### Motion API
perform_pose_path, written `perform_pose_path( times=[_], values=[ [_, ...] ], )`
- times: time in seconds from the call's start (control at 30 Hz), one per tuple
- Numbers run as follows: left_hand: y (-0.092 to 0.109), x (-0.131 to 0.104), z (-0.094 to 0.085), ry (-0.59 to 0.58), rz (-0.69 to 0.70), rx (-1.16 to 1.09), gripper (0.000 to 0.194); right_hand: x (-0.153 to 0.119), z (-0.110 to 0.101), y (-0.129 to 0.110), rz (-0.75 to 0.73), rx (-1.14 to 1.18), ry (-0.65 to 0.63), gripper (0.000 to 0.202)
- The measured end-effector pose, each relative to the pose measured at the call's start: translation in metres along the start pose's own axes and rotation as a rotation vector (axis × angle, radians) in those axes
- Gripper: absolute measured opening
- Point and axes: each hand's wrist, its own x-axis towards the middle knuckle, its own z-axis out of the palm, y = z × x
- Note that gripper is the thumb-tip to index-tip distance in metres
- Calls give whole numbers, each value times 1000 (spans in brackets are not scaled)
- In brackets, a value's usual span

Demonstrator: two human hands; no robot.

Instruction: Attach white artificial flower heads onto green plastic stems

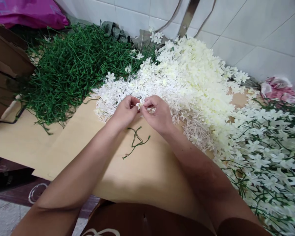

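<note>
A small white artificial flower sits between my two hands, over the near edge of the white pile. My left hand is closed in a pinch at the flower's left side. From the right, my right hand pinches the same flower with thumb and fingertips. Fingers partly hide how it is gripped. Just below my hands, a few dark green plastic stems lie crossed on the tan cardboard. White stamen-like pieces are heaped right behind my hands.
A tangled heap of green stems stands at the back left, beside a cardboard box. Loose pale blossoms are piled at the back right. Flowers with green stems cover the right side. A tiled wall closes off the back.
</note>
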Motion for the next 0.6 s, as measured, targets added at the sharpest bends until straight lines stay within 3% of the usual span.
perform_pose_path(
  times=[0.3,0.43,0.6],
  values=[
    [2,-3,-9,-144,54,-45,11,1,-4,6,30,-45,42,9],
    [-5,4,-10,-68,75,-49,11,4,-11,2,72,18,-15,7],
    [-3,7,-12,1,104,-18,25,11,-27,-2,87,73,-29,8]
  ],
)
